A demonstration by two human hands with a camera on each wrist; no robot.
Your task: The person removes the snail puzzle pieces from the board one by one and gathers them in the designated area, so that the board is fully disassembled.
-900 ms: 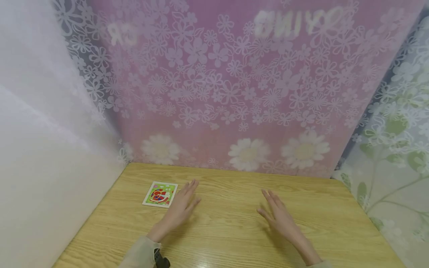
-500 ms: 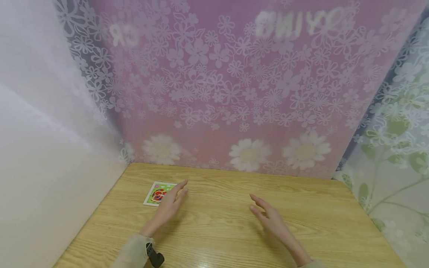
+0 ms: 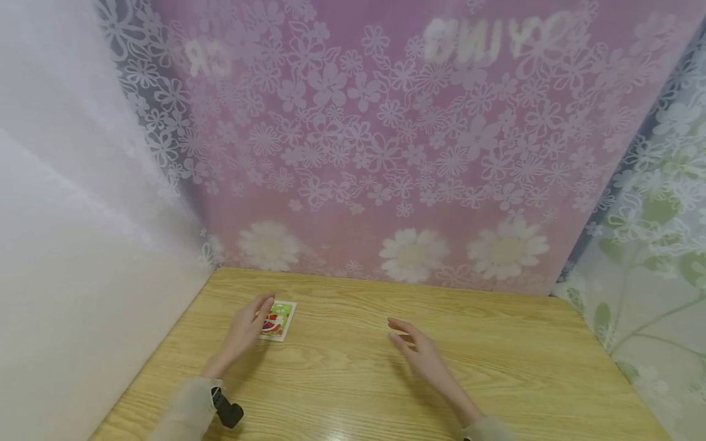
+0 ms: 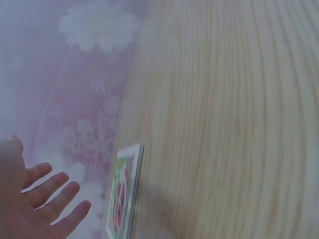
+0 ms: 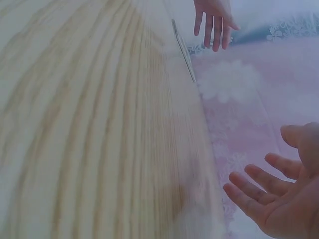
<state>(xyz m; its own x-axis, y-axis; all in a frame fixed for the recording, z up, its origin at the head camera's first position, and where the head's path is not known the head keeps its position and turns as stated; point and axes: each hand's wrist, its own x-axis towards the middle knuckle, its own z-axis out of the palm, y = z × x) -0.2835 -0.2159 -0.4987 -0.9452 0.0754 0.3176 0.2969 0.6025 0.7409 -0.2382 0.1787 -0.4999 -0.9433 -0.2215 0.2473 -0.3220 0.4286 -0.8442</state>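
A small square picture board (image 3: 280, 321) with a white border, green ground and a red snail lies flat at the back left of the table. My left hand (image 3: 242, 331) hovers over its left part and hides that side in the head view. Seen from the left wrist, the board (image 4: 123, 191) stands just beyond the spread, slightly bent fingers (image 4: 59, 201), with a gap between. Well to the right, my right hand (image 3: 421, 352) is held above the wood, fingers loosely bent and nothing in them. The right wrist view also catches the left hand (image 5: 213, 17) by the board's thin edge (image 5: 183, 50).
The wood-grain table (image 3: 342, 380) reaches back to a pink flowered curtain (image 3: 353, 153). A white sheet (image 3: 83, 245) walls off the left side, and a leaf-patterned curtain (image 3: 651, 257) the right. A black strap (image 3: 226, 409) sits on the left wrist.
My left hand has moved left, from the board's right side across to its left part. The right hand has also drifted left, its fingers bending a little more. The board stays put.
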